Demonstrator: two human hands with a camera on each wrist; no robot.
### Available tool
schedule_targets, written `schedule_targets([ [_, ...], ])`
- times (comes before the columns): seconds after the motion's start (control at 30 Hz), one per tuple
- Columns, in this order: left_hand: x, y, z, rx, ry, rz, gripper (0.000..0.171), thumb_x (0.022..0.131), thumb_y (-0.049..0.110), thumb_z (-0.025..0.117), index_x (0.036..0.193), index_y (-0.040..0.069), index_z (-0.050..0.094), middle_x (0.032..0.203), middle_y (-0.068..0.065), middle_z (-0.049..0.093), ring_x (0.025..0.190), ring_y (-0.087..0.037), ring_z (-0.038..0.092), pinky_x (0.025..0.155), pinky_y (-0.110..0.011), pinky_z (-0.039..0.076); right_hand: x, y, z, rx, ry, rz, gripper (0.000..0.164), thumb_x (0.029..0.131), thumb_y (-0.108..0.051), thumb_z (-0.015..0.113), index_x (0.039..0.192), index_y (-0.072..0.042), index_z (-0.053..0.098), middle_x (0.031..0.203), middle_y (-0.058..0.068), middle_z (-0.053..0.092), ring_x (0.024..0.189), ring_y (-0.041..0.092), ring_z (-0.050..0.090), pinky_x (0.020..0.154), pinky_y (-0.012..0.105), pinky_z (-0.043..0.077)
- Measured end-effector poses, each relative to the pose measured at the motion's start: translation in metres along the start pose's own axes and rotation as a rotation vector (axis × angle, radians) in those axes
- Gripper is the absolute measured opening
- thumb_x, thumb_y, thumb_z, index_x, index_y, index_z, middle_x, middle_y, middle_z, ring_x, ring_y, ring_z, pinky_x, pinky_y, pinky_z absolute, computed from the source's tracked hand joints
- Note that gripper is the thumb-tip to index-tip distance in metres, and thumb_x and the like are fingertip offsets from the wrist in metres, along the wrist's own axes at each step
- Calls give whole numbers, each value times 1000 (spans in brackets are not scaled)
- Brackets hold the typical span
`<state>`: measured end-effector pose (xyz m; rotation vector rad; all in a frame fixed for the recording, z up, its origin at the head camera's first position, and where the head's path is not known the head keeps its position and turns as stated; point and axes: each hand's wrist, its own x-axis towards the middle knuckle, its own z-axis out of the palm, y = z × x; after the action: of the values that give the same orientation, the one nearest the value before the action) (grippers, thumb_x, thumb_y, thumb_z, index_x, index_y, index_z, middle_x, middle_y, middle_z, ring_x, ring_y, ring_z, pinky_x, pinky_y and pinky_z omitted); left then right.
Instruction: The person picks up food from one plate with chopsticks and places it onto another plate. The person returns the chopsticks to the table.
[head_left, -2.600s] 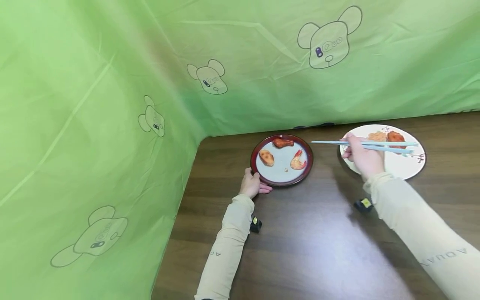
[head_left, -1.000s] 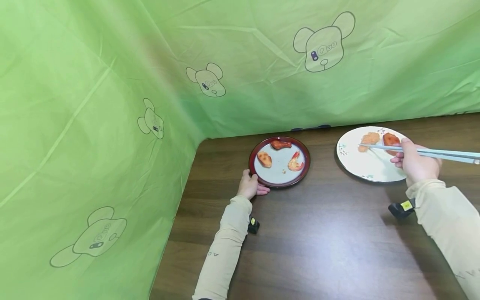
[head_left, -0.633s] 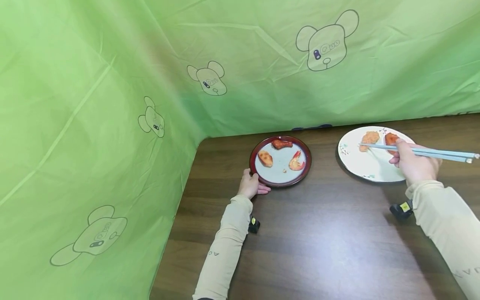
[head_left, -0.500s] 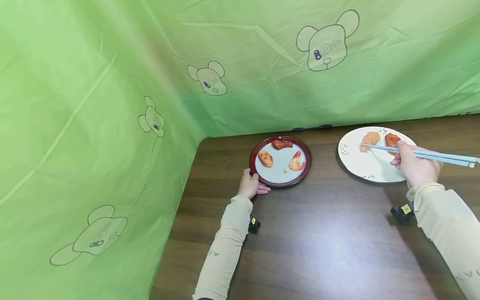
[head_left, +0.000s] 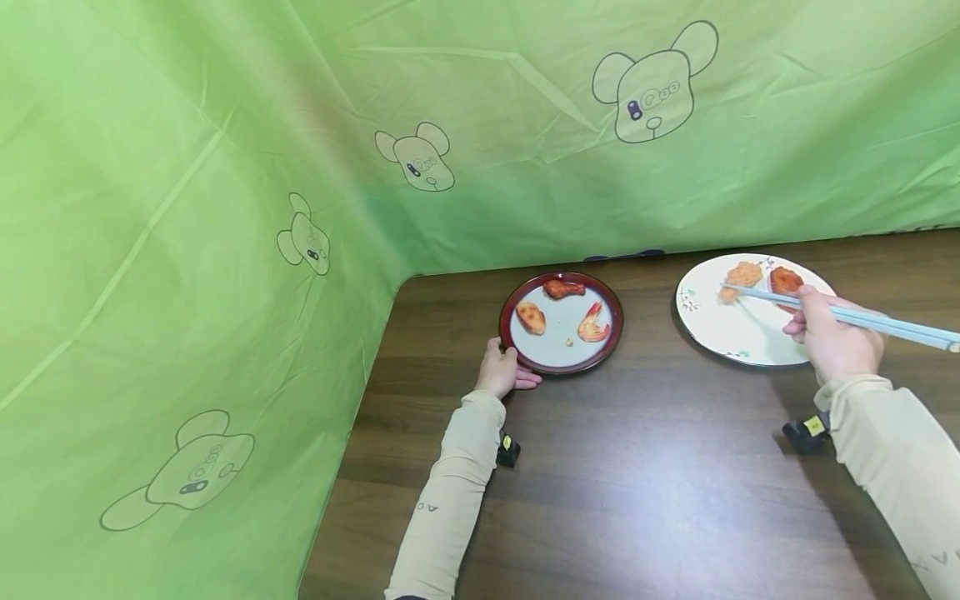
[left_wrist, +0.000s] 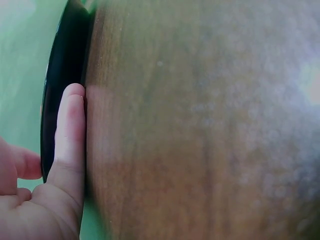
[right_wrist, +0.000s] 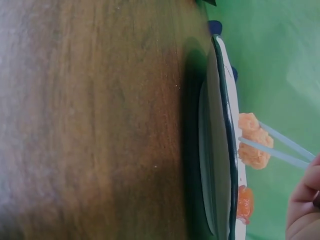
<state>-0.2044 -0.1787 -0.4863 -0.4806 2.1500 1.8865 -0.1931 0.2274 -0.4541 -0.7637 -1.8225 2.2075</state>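
In the head view, my left hand (head_left: pixel 498 371) holds the near left rim of a round plate with a dark red border (head_left: pixel 558 343). The left wrist view shows one straight finger (left_wrist: pixel 70 130) along the plate's outer side and the thumb at its edge. My right hand (head_left: pixel 843 342) grips pale blue chopsticks (head_left: pixel 903 329) above an oval white plate (head_left: pixel 708 321). Their tips are at a light orange fried piece (head_left: pixel 742 275). In the right wrist view, the tips lie on either side of this fried piece (right_wrist: pixel 256 145); I cannot tell whether it is lifted.
A redder fried piece (head_left: pixel 785 282) lies on the white plate beside the fingers. On the red-bordered plate sit a drumstick (head_left: pixel 562 288), a browned oval piece (head_left: pixel 531 317), a shrimp (head_left: pixel 593 323) and a crumb. A green cloth (head_left: pixel 487 217) borders the wooden table (head_left: pixel 637 483).
My right hand has moved right from over the white plate's left side, bringing the chopstick tips to the fried piece. Lately their rear ends have dipped slightly. My left hand has stayed at the rim.
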Motion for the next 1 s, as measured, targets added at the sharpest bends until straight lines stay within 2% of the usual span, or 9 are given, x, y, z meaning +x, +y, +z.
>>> schedule_targets([
  [0.13, -3, 3, -1, -3, -7, 1, 48, 102, 8, 28, 147, -2, 13, 91, -42, 64, 66, -34, 72, 60, -37, 64, 0, 1, -1, -11, 17, -17, 27, 86, -38, 71, 66, -20, 72, 48, -9, 62, 43, 1, 58, 42, 11, 50],
  [0.33, -21, 21, -1, 4, -21, -5, 45, 102, 5, 28, 144, -6, 16, 92, -43, 63, 75, -42, 71, 65, -41, 64, -3, 0, 1, 33, 35, -44, 28, 87, -34, 71, 65, -18, 73, 46, -7, 62, 42, 2, 58, 41, 10, 48],
  [0.5, -30, 30, 0, 13, -24, -21, 47, 102, 4, 28, 145, -7, 15, 94, -43, 63, 78, -42, 71, 69, -42, 63, -9, -2, 9, 127, 36, -53, 15, 85, -29, 73, 75, -18, 75, 49, -5, 64, 42, 4, 58, 41, 11, 48],
  [0.67, -27, 27, -1, 3, -24, -18, 48, 102, 5, 28, 146, -7, 13, 94, -43, 62, 77, -43, 71, 67, -42, 64, -15, -4, 20, 153, 16, -73, 9, 85, -25, 73, 81, -18, 76, 50, -5, 64, 42, 4, 59, 41, 12, 50],
  [0.83, -13, 13, -1, -7, -18, -6, 48, 102, 7, 28, 147, -4, 13, 92, -43, 63, 75, -42, 71, 62, -40, 64, -25, -2, 30, 32, -65, -153, 10, 88, -29, 70, 85, -22, 77, 50, -8, 63, 44, 1, 59, 43, 11, 49],
  [1.0, -4, 3, 1, 0, 1, 3, 48, 103, 9, 28, 147, -2, 14, 92, -42, 64, 69, -37, 72, 58, -36, 63, -36, 4, 40, -225, -162, -274, 14, 94, -36, 60, 91, -34, 73, 53, -16, 61, 50, -3, 56, 47, 9, 48],
])
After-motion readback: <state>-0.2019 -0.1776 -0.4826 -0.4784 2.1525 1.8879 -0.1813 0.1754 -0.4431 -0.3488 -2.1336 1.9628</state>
